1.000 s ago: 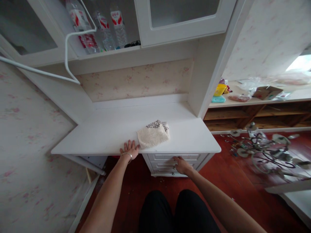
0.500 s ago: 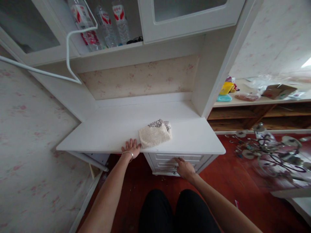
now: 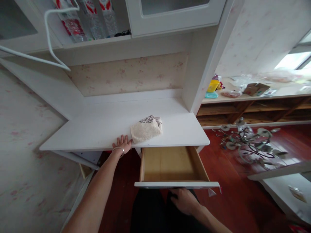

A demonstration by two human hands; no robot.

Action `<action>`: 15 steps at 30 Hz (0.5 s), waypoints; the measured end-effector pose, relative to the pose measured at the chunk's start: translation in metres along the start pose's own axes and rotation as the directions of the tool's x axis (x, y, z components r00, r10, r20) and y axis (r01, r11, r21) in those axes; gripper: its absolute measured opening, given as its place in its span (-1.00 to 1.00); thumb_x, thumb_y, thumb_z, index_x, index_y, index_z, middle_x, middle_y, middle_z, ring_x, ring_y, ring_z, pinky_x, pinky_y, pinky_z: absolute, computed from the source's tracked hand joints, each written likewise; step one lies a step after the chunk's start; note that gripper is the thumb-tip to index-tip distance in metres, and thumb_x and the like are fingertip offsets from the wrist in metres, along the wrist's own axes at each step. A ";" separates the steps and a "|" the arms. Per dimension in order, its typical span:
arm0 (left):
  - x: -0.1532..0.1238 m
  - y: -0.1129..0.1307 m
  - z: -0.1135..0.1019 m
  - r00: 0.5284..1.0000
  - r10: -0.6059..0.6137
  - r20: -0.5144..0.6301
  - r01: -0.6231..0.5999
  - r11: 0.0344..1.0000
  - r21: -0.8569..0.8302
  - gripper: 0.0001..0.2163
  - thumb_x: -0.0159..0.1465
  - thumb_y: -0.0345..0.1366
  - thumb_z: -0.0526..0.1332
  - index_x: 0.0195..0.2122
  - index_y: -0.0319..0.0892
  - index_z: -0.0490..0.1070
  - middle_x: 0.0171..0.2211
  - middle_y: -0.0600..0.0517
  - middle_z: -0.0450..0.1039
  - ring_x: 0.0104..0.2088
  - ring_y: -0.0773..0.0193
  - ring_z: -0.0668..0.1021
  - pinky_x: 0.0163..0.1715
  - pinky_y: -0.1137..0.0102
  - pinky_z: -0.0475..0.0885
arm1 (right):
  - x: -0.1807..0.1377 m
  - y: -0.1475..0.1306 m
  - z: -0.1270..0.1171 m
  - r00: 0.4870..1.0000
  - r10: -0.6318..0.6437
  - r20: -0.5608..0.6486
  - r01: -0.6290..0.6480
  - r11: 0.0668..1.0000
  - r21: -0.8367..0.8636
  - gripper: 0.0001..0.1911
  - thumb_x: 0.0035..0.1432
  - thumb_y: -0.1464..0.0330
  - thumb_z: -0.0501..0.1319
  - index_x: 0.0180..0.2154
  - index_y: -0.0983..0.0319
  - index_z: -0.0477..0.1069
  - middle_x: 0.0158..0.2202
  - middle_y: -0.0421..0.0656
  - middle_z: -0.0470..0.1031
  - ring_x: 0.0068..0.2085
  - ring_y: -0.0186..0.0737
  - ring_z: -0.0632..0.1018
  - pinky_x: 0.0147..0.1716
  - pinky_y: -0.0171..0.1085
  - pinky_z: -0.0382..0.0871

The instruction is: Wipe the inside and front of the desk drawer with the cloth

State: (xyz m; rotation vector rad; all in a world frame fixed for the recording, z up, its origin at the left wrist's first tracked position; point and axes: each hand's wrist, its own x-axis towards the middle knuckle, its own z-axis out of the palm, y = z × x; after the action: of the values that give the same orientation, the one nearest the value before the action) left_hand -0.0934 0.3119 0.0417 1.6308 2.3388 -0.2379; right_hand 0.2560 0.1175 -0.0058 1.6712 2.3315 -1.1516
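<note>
My left hand [image 3: 123, 144], with a bangle at its wrist, lies spread on the front edge of the white desk [image 3: 97, 129]. Just right of its thumb is a folded beige towel [image 3: 145, 131] with a dark scroll pattern. Below the desktop, a drawer [image 3: 170, 165] is pulled out toward me, its pale wooden inside bare. My right hand [image 3: 184, 200] is closed at the middle of the drawer's white front; the fingertips and the knob are hidden under the front's edge.
Overhead, a white bent rod [image 3: 50, 38] crosses before a cabinet shelf with plastic bottles [image 3: 93, 22]. A metal chandelier [image 3: 252, 142] lies on the red floor at right. Behind it, a low shelf unit [image 3: 218, 111] carries a cardboard box [image 3: 256, 89] and bags.
My right hand has drawn the top drawer out toward my knees. My left hand stays flat on the desk edge beside the towel. The view has shifted slightly right.
</note>
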 end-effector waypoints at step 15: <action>-0.036 0.012 0.009 0.923 0.097 -0.372 -0.146 0.984 -0.105 -0.45 0.28 -0.08 -0.10 0.28 -0.14 -0.02 0.32 -0.12 -0.10 0.27 -0.04 0.07 0.16 -0.11 0.02 | -0.098 -0.012 0.059 0.998 0.064 0.028 -0.065 0.997 0.028 -0.52 0.08 0.30 0.06 0.06 0.17 0.40 -0.02 -0.03 0.50 -0.03 0.01 0.50 -0.02 -0.12 0.33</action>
State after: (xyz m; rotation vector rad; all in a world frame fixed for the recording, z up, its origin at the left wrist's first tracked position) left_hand -0.0695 0.2813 0.0447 1.8786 2.4323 0.2667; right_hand 0.2652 0.0029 0.0019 1.7155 2.2382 -1.1944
